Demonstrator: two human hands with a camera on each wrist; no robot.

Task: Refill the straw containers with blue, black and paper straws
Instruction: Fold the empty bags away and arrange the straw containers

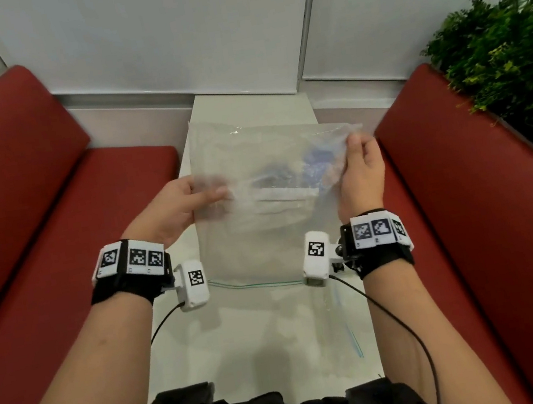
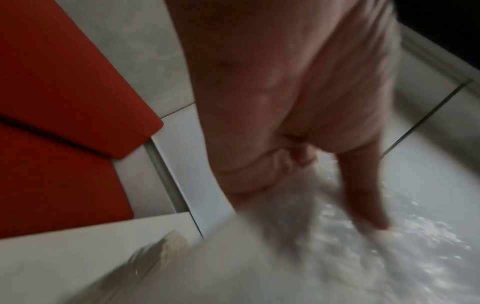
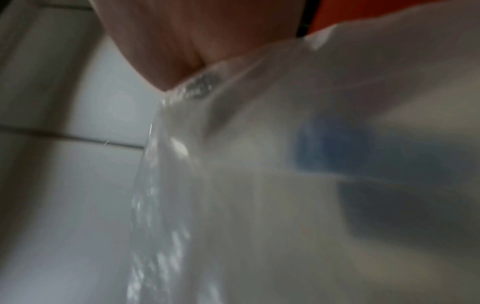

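We held one clear plastic bag (image 1: 258, 203) over the white desk (image 1: 277, 331), its long axis running away from us, zip edge nearest. Our left hand (image 1: 172, 209) gripped its left side, thumb on top; our right hand (image 1: 360, 167) pinched the far right corner. Inside, blurred blue straws (image 1: 316, 159), uncountable, lay beyond the paper ones.

Left wrist view, blurry. Left hand (image 2: 298, 98) fills centre/top, seen from the palm side. Fingers (image 2: 363, 185) reach down onto a clear plastic bag (image 2: 350, 257), crinkled w/ glints; thumb side curled at its edge, so it looks gripped. Bag contents can't be made out. White tabletop (image 2: 64, 257) at lower left, red seat cushion (image 2: 59, 92) at left. Pale wall panels at right.
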